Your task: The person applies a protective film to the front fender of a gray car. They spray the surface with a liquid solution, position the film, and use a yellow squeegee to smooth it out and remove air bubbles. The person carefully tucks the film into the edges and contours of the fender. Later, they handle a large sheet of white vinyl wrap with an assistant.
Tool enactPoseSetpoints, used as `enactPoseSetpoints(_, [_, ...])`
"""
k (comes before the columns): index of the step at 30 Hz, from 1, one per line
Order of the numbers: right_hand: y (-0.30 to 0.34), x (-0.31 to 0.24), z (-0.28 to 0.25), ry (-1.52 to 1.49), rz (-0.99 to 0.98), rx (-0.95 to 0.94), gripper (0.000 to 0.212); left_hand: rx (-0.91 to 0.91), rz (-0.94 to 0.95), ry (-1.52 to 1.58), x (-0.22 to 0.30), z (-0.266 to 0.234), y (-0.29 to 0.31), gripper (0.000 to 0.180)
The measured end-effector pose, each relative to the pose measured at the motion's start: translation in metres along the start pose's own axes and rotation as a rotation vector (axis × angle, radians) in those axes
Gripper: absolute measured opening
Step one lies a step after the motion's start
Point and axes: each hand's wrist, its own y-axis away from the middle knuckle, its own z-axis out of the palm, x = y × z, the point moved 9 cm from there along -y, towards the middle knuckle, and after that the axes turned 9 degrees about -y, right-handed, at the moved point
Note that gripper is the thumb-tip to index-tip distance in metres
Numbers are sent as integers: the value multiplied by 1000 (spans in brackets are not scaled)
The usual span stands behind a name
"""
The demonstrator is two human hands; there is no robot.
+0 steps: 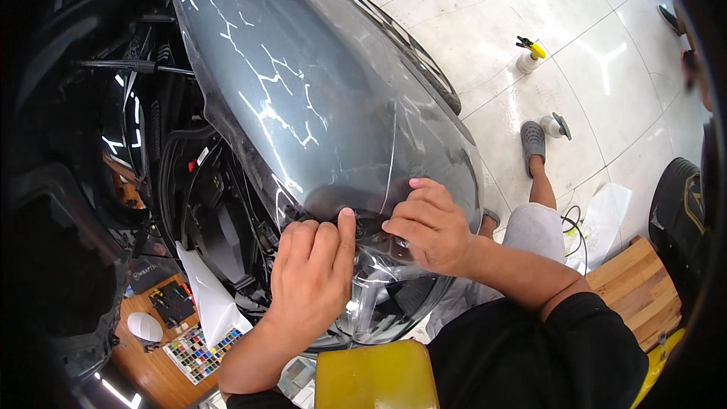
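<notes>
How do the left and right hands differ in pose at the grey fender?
The left hand points forward; the right hand points leftward across the grey fender. The left hand's fingers lie mostly together, while those of the right hand are more spread. The left hand is nearer the engine bay, the right hand nearer the tiled floor. Both are bare, with their backs showing, at the clear, wrinkled film.

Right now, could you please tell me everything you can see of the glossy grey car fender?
The glossy grey car fender is a long, convex panel, seemingly painted, streaked with branching white reflections. It slants from upper left toward centre. A dark, open engine bay borders its left edge. Wrinkled, clear, plastic-like film lies at its near end, where the left hand and right hand rest.
</notes>
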Motion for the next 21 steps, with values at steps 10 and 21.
enactPoseSetpoints(10, [-3, -2, 3, 7, 101, -77, 39, -4, -34, 22, 7, -6, -2, 50])
enactPoseSetpoints(21, [-13, -4, 0, 55, 17, -110, 32, 171, 86, 118, 2, -12, 0, 40])
